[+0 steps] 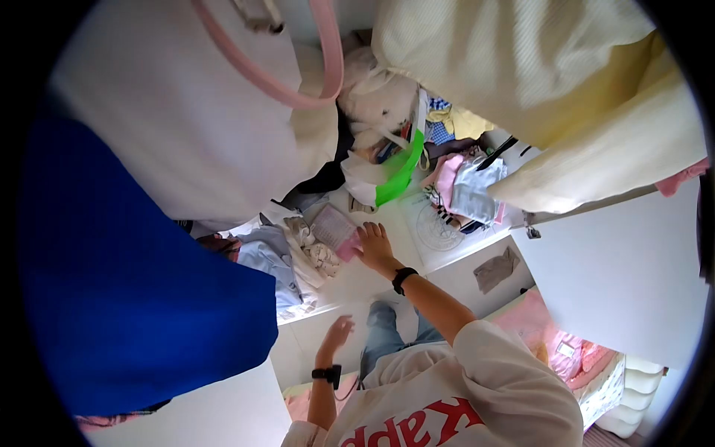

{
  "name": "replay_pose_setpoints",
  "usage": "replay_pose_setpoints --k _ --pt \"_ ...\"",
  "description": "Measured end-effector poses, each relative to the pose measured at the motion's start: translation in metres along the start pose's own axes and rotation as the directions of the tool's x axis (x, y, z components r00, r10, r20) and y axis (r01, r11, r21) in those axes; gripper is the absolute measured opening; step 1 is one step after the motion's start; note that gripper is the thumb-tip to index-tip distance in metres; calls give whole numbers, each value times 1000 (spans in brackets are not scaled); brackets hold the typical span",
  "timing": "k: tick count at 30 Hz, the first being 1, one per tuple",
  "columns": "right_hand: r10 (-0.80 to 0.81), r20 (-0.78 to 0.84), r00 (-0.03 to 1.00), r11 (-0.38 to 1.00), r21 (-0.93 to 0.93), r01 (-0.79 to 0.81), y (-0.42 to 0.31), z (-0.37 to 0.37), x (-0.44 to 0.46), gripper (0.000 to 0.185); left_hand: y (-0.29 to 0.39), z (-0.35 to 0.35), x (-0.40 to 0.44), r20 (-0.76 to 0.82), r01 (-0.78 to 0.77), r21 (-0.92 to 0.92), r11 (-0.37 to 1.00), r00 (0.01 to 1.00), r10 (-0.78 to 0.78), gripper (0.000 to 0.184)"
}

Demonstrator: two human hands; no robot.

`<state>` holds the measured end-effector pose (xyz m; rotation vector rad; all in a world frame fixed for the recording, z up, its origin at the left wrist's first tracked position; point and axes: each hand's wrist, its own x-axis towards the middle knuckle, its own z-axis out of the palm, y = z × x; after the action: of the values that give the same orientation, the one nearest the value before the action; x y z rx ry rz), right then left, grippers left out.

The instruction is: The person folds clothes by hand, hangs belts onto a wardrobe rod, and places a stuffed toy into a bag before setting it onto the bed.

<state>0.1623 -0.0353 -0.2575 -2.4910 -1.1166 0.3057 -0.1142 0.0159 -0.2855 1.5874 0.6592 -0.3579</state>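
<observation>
My right hand [376, 246], with a black band at the wrist, is at the edge of a flat pink-and-pale packet [335, 230] on the white shelf [357, 283]. Its thumb and fingers appear to grip the packet's pink end. Left of the packet lie crumpled beige clothes [316, 257] and folded light blue clothes [268, 257]. My left hand [339, 334], wearing a black watch, hangs lower beside my legs. It holds nothing, and its fingers are loosely apart.
Hanging clothes crowd overhead: a blue garment [149, 283], a white one [186, 112] and a cream one [514, 82]. A white bag with a green edge [400, 173] and folded clothes [469, 186] sit deeper inside. A white door [618, 261] stands at right; a grey cloth [496, 270] lies below.
</observation>
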Motion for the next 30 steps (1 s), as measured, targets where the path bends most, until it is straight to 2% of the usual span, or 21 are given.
replay_pose_setpoints --k 3,6,9,10,11,13,15,18,21,22,25,26,28,29,30 --pt "-139 -91 986 987 -94 130 28 -2 17 63 48 23 53 -211 -226 186 956 941 264 28" --pt "-144 45 989 984 -98 148 45 -1 19 65 97 43 86 -296 -249 119 961 915 273 27" --pt "-127 70 989 990 -49 131 52 -2 12 66 136 58 98 -377 -348 29 937 865 332 27" --pt "-117 83 990 991 -48 121 53 -5 9 67 133 58 108 -385 -362 -38 931 865 320 29" --pt "-110 97 989 992 -50 115 55 -8 5 67 150 54 114 -397 -400 -189 897 866 303 27" --pt "-81 144 986 995 -45 88 53 -14 2 66 192 41 125 -387 -333 -239 912 894 226 32" --pt "-40 217 975 998 -41 50 50 -20 1 65 231 25 151 -367 -264 -499 825 927 75 47" --pt "-66 346 936 988 153 14 56 -24 -3 61 293 -3 178 -32 22 -726 687 997 -65 59" --pt "6 303 953 999 -53 10 77 -47 -29 55 297 -6 220 -7 76 -545 835 995 -96 62" --pt "31 255 967 1000 -3 -31 88 -50 -40 54 295 -7 226 -16 90 -489 868 994 -113 54" --pt "88 178 980 986 125 -111 128 -39 -80 53 290 -6 232 -63 -43 -485 873 998 14 47" --pt "103 163 981 978 162 -129 139 -40 -90 53 293 -4 230 -51 -52 -547 836 998 28 42" --pt "251 114 961 967 25 -255 156 -44 -109 57 297 -2 218 -41 -65 -662 747 998 51 33" --pt "320 82 944 947 -38 -318 159 -48 -117 59 306 0 201 -42 -83 -660 747 996 74 31" --pt "346 72 935 938 -1 -347 162 -53 -123 61 318 4 185 -40 -103 -656 748 994 102 29"
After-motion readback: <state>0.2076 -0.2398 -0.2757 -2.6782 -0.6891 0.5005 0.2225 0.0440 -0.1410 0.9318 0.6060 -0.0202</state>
